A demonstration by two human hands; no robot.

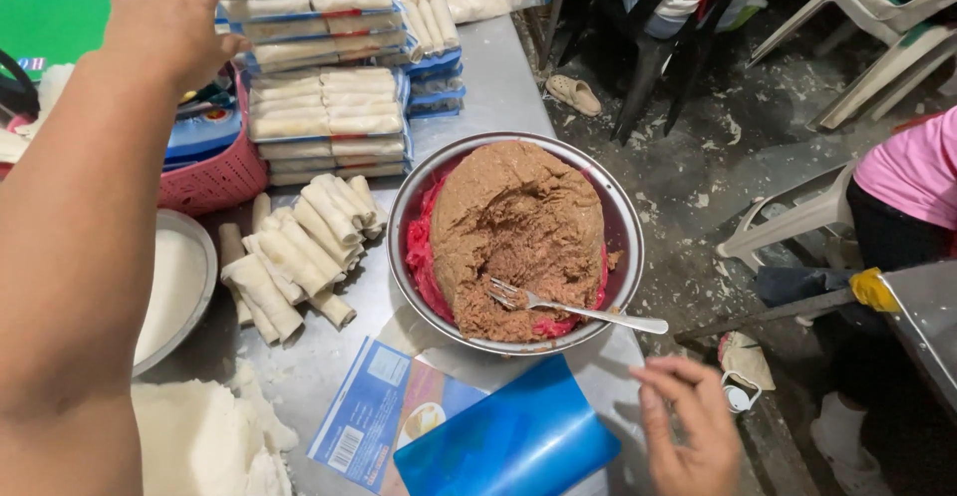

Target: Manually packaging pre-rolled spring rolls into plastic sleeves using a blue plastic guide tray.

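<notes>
With its grip open and empty, the left hand (164, 12) at 11 o'clock should settle flat on the wrapped roll packs (324, 117), while the right hand (688, 426), also open, steadies the desk (498, 87) edge.

Stacked clear plastic packs of pale rolls with blue-and-red edging (327, 122) fill the table's far end; a flat blue printed cardboard sheet with a barcode (371, 413) lies near, under a glossy curled blue plastic sheet (513, 441).

Near right hand (693, 426): glossy smooth blue plastic sheet (508, 441); shiny metal fork (573, 307) in coarse, matt brown filling (513, 237); brushed metal bowl (623, 217). Below left hand (164, 12): glossy plastic-wrapped packs (324, 117).
</notes>
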